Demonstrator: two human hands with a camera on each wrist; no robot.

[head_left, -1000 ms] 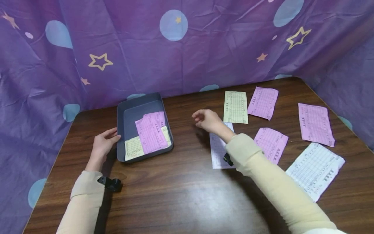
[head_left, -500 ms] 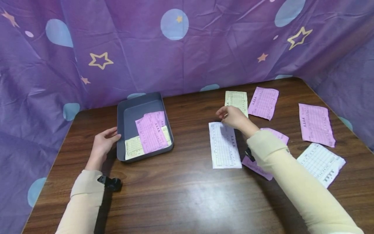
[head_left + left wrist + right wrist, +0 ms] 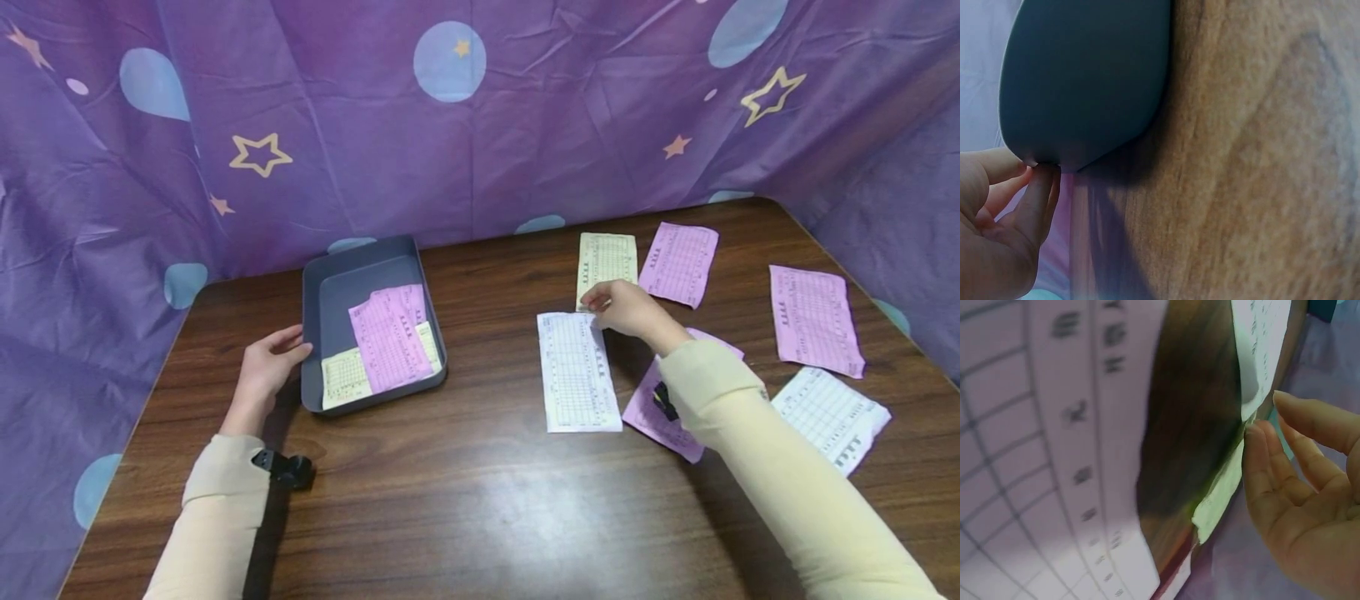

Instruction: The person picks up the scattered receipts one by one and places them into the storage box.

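Observation:
My left hand (image 3: 264,377) touches the outside of the left wall of a dark grey tray (image 3: 333,300); its fingertips meet that wall in the left wrist view. Inside the tray lie pink paper slips (image 3: 390,346) over yellow slips (image 3: 345,379), all printed with grids. My right hand (image 3: 633,310) hovers low where a yellow slip (image 3: 611,257) meets the far edge of a white slip (image 3: 573,375). In the right wrist view, its fingertips (image 3: 1255,432) reach the slips' edges, while the thumb stands apart. No slip sits between thumb and fingers.
More slips lie on the wooden table (image 3: 420,500): a pink one (image 3: 678,262) at the back, a pink one (image 3: 813,321) at far right, a white one (image 3: 832,417), and a pink one (image 3: 660,425) under my right wrist. A purple curtain (image 3: 360,125) hangs behind.
My right hand has moved rightward from near the tray to the edge between the yellow and white slips, uncovering the white one. My left hand stays at the tray.

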